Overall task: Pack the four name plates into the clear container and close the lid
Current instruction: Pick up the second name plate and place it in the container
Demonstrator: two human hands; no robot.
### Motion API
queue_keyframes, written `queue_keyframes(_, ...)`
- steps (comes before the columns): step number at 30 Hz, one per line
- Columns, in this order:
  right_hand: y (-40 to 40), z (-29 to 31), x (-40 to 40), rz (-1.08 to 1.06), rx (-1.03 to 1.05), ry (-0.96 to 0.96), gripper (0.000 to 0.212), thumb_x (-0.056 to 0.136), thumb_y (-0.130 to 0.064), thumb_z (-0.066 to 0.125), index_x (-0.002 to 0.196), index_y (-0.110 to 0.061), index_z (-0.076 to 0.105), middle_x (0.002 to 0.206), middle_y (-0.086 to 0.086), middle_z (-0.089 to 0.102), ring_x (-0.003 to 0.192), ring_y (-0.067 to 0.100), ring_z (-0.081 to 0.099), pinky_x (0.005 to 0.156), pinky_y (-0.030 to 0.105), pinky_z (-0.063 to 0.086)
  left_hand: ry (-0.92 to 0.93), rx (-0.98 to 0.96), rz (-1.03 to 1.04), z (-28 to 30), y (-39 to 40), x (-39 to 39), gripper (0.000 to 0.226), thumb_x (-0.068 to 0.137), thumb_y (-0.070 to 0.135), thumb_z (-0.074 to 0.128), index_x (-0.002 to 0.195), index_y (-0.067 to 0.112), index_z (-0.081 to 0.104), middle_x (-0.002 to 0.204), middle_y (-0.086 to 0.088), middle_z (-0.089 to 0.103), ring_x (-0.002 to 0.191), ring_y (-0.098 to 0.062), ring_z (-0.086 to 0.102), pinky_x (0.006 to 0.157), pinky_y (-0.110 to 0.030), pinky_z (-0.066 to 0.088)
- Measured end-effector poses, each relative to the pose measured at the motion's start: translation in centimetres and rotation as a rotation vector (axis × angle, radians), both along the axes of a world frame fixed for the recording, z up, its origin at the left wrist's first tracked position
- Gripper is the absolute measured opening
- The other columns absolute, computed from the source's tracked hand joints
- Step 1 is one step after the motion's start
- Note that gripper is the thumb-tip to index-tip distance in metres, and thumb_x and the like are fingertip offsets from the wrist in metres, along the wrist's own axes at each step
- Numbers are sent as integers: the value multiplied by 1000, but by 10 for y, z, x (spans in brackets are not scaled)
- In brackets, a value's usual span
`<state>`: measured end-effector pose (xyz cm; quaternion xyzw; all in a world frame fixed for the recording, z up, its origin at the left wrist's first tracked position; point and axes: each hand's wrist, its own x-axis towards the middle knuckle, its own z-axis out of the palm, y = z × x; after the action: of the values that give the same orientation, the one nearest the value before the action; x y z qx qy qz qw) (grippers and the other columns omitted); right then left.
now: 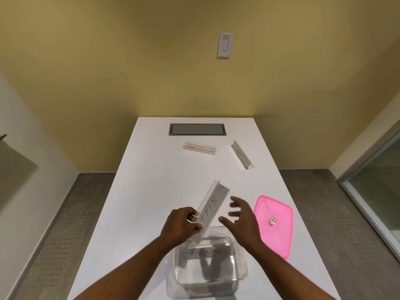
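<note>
the left hand (184, 224) pinched the near end of a name plate (213, 205) between thumb and fingers, holding it tilted above the table (151, 169), its far end pointing away and to the right; the letters "tman" showed on its face. its near end hung just over the far left rim of the clear container (211, 265). the right hand (240, 217) hovered just right of that plate, fingers spread and slightly curled, touching nothing. the container sat on the near part of the table, lid off, with a second name plate (208, 252) reading "superma" lying inside it. the pink lid (273, 224) lay flat on the table to the right of the container, just beside it. two more plates rested far up the table, well apart from the container: a clear plate with red marking (199, 148) near the middle and a grey plate (242, 154) to its right, angled. a grey panel (198, 129) was set into the table's far end.
</note>
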<state>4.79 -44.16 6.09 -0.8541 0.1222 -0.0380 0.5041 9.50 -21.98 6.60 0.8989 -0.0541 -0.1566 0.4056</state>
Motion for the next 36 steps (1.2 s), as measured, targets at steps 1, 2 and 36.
queue_keyframes(1,-5,2,0,0,-125,-74,80,74,-31,90,140,-33,46,127,-15,53,101,0,63,75,27,56,-12,56,-32,-1,4,-1,34,70,31,83,103,26,74,97,9,76,80,-7,70,72,-29,60)
queue_keyframes(2,-9,5,0,13,-249,-142,85,72,-32,90,143,-32,43,130,-14,49,105,1,60,76,27,56,-22,111,-62,-2,9,-3,34,70,32,82,103,27,74,98,10,76,80,-7,69,73,-30,59)
queue_keyframes(36,-7,-69,-33,747,-1007,349,53,80,-29,80,130,-28,63,125,0,73,112,32,68,88,38,53,-170,514,-546,-81,34,-48,38,89,17,55,123,32,62,113,9,74,113,-14,64,123,-41,-13)
